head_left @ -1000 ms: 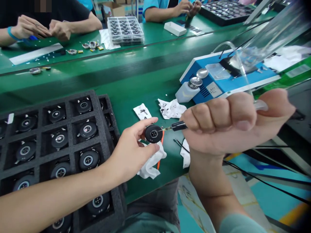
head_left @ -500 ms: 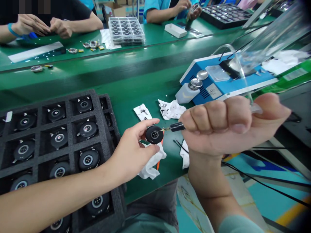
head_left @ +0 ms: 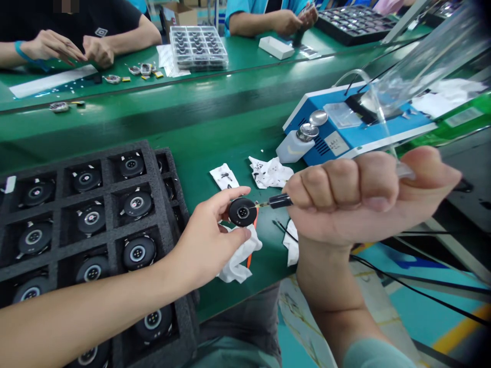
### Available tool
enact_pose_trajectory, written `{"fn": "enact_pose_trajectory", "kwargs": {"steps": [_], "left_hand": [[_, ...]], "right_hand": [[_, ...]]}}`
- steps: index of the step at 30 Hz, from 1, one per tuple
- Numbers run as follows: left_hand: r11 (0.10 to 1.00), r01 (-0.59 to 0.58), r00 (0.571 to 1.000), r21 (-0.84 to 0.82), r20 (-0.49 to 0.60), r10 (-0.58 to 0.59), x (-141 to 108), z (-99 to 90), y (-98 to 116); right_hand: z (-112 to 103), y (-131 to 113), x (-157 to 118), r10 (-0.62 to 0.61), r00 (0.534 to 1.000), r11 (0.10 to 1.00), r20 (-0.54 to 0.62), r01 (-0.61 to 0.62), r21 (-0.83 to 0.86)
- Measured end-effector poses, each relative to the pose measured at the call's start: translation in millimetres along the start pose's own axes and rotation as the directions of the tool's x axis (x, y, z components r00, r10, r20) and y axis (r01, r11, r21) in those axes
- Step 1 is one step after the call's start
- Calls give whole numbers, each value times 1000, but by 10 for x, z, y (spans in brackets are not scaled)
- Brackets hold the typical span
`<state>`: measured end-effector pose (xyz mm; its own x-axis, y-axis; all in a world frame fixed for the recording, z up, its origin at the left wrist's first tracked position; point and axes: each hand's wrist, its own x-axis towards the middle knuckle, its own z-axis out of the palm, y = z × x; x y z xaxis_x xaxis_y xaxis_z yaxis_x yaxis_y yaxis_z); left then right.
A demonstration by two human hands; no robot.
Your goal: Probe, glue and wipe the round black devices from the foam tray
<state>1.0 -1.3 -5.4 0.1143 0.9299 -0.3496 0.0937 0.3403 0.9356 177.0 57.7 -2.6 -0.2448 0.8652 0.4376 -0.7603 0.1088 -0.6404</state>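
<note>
My left hand (head_left: 209, 240) grips a round black watch body (head_left: 238, 217) by its edge, thumb and fingers on either side. The watch's back faces up, with a ring and small metal contacts at its centre. My right hand (head_left: 345, 194) is wrapped around a glue dispensing syringe (head_left: 281, 201); its barrel is mostly hidden in the fist. From the black front end a thin needle reaches the right part of the watch back; whether it touches cannot be made out. A clear tube (head_left: 381, 112) runs up from the fist.
To the left, a dark foam tray (head_left: 163, 220) holds several watch bodies. Crumpled tissue (head_left: 238, 266) lies under my left hand, stained wipes (head_left: 272, 173) beyond. A pump bottle (head_left: 295, 147) stands against a blue machine (head_left: 333, 135). Across the bench, co-workers' hands (head_left: 97, 51) handle small parts.
My hands, the watch body and the syringe hold nearly the same pose. Across the bench, one co-worker's hands have moved slightly apart, and another's left-side hand has come lower.
</note>
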Motion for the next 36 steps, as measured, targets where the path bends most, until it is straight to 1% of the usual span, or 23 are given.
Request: {"fn": "enact_pose_trajectory", "kwargs": {"steps": [4, 10, 14, 18, 22, 32, 36], "left_hand": [[1000, 5, 1000, 2, -8, -5, -7, -3, 8], [1000, 8, 1000, 15, -15, -8, -14, -5, 15], [1000, 12, 1000, 11, -17, -12, -5, 1, 22], [1000, 19, 1000, -2, -10, -19, -3, -6, 25], [1000, 11, 1000, 3, -9, -11, -9, -15, 14], [1000, -4, 1000, -12, -18, 4, 10, -8, 0], [1000, 5, 1000, -16, -13, -5, 13, -7, -16]], "right_hand": [[-11, 10, -8, -11, 1000, 1000, -5, 11, 2], [-57, 0, -3, 10, 999, 1000, 37, -9, -19], [-47, -3, -2, 6, 1000, 1000, 10, -5, -23], [-87, -6, 1, 42, 997, 999, 69, -41, -18], [-130, -4, -7, 62, 993, 998, 105, -61, -9], [-117, 13, -18, 91, 989, 995, 117, -95, 33], [-109, 11, -30, 61, 992, 995, 112, -69, 74]]}}
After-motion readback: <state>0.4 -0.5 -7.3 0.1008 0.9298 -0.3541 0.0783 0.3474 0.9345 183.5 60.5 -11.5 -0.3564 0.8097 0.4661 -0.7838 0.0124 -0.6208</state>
